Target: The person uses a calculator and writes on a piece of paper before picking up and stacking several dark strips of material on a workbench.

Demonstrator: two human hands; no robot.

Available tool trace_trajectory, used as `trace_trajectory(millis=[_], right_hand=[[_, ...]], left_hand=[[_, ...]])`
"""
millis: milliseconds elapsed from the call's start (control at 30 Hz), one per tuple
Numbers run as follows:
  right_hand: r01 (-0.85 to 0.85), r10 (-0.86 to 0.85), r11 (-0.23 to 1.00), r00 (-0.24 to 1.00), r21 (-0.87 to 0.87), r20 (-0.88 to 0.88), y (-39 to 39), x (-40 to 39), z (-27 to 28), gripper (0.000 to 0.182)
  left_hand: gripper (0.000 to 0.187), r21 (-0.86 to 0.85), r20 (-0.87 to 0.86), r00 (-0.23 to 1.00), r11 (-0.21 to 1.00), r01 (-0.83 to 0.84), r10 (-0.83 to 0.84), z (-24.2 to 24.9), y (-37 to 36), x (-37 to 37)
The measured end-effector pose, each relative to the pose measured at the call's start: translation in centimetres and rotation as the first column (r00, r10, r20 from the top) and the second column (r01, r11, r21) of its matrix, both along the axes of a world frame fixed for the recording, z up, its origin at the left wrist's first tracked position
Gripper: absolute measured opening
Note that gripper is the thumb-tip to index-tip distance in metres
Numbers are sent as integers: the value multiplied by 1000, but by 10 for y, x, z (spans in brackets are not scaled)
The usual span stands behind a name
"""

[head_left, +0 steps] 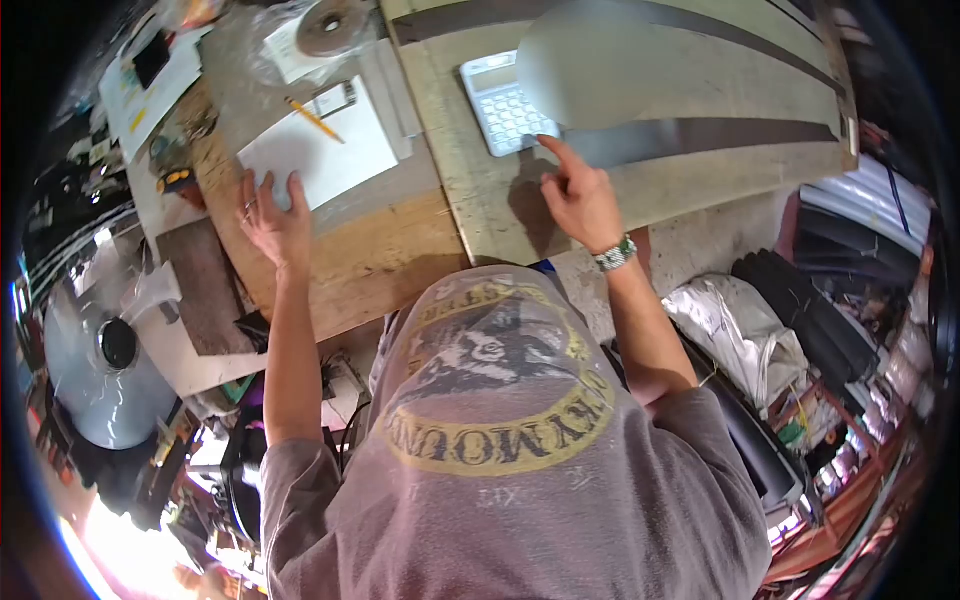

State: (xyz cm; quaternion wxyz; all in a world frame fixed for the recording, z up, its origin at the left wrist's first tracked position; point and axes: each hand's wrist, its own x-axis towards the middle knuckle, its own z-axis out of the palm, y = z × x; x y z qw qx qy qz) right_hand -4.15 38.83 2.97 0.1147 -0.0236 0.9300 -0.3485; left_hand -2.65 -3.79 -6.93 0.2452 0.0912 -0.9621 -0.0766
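Note:
My left hand [275, 225] lies with fingers spread over the lower left corner of a white sheet of paper [350, 165] and the wooden table. It holds nothing. On the sheet rests a yellow pencil [315, 120], slanted, near a small printed label at the top edge. My right hand [587, 205], with a beaded band at the wrist, reaches its index finger to the lower keys of a light blue calculator [508, 118]; the thumb stands apart and the other fingers curl. A blurred round patch covers part of the calculator's right side.
A roll of tape [333, 25] in clear plastic sits at the table's back. Papers with a dark phone-like object [152, 60] lie far left. Dark strips [700, 138] cross the right tabletop. Left below stands a large clear jug [105, 380]; right below, a silvery sheet [740, 325] covers something.

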Motion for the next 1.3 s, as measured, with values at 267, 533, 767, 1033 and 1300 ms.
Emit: trace_trajectory(millis=[267, 533, 767, 1033, 1300], right_hand=[[-3, 3, 1000, 1000, 21, 25, -5, 0, -5, 52], [-32, 32, 999, 998, 5, 50, -16, -8, -4, 52], [-79, 76, 996, 995, 33, 65, -28, -12, 1, 52], [-93, 86, 990, 994, 103, 71, -26, -12, -4, 52], [-6, 3, 998, 998, 63, 56, -16, -21, -2, 56]], left_hand=[[40, 45, 46, 999, 999, -18, 16, -5, -2, 1], [39, 56, 54, 998, 998, -25, 22, -2, -1, 1], [38, 56, 39, 999, 998, -24, 22, -3, -1, 1], [39, 45, 47, 998, 998, -37, 35, -2, 0, 1], [35, -15, 26, 999, 1000, -25, 25, 3, 3, 0]])
